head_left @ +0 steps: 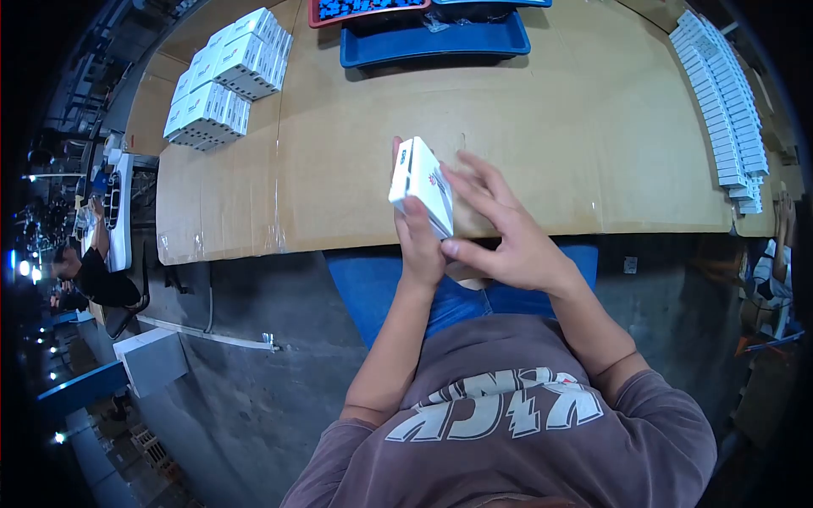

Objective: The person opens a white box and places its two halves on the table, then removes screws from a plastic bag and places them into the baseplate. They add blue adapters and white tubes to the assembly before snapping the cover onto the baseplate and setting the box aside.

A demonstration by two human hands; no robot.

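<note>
and here we are at the hands: the left hand [418, 245] has the white box [429, 188] in its grip, thumb across the near end and fingers round the far side. the right hand [508, 233] is open, fingers spread and slightly curled, fingertips right at the box's printed face, thumb by its lower corner; whether they press on it, i cannot tell. the box sits tilted between the two hands, up at the near edge of the brown table [364, 169].

out past the hands now, over to the far left, stacked white cartons [220, 76], packed close in stepped blocks. at the far side, a blue tray [436, 52], and behind it a red bin [370, 12] full of small blue pieces [360, 7]. swing right, and long rows of white boxes [720, 110] line that side. way off left, a person in black [106, 275] sits at another table [120, 212].
</note>
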